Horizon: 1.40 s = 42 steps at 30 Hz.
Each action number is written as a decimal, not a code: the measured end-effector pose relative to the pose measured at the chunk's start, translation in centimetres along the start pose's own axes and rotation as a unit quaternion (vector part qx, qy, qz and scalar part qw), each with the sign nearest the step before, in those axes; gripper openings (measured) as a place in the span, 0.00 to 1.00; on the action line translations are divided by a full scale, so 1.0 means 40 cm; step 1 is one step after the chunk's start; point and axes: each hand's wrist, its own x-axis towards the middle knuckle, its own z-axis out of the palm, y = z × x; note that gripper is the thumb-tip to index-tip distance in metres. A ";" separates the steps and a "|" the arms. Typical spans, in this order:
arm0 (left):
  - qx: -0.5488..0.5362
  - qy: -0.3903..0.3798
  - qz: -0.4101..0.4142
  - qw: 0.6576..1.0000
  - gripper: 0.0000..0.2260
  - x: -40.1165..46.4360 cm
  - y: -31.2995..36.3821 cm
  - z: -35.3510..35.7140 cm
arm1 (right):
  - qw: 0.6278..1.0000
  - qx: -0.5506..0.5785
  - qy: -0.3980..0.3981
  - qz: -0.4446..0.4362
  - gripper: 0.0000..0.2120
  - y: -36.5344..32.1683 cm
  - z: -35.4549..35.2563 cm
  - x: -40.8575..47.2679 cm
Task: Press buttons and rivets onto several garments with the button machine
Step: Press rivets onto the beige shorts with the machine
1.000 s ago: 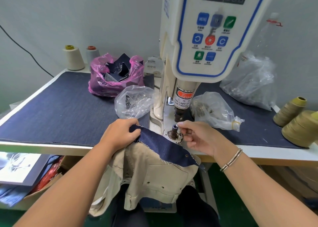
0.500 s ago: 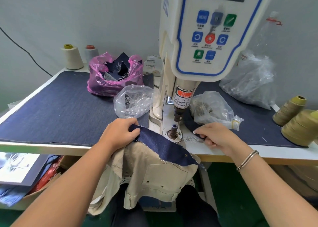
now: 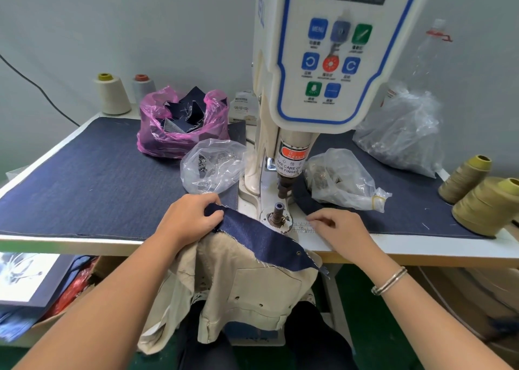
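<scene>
The button machine point(image 3: 323, 69) stands on the table, its lower die post point(image 3: 278, 213) under the punch point(image 3: 285, 190). My left hand point(image 3: 191, 220) pinches the top end of a dark blue denim panel point(image 3: 261, 240), left of the post. That panel lies over a beige garment point(image 3: 252, 288) hanging off the table edge into my lap. My right hand point(image 3: 339, 229) rests palm down on the table edge right of the post. Its bent fingertips sit at the end of a curved dark denim strip point(image 3: 304, 199). Whether it grips anything is hidden.
Two clear bags of metal parts point(image 3: 213, 167) point(image 3: 339, 178) flank the machine. A pink bag of denim scraps point(image 3: 182, 125) and a larger clear bag point(image 3: 401, 133) sit behind. Thread cones stand at the back left point(image 3: 112, 94) and right edge point(image 3: 488, 204). Denim cloth point(image 3: 92, 184) covers the table.
My right hand left the die post and moved right and down to the table edge by the curved denim strip. My left hand kept its hold on the denim panel.
</scene>
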 end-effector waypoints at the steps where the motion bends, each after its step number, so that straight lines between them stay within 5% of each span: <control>1: -0.001 0.000 0.000 1.000 0.04 -0.001 0.001 0.000 | 1.000 0.010 0.007 -0.018 0.06 0.004 0.001 -0.009; 29: 0.004 0.008 -0.001 1.000 0.06 0.002 -0.008 0.006 | 0.995 -0.086 -0.029 -0.046 0.04 -0.003 0.014 -0.003; 35: 0.008 0.016 0.000 1.000 0.08 0.005 -0.011 0.010 | 0.984 0.160 0.006 -0.078 0.06 -0.109 0.001 0.009; 42: 0.003 0.015 0.001 1.000 0.08 0.004 -0.009 0.008 | 0.988 0.092 0.000 -0.125 0.13 -0.166 0.021 0.021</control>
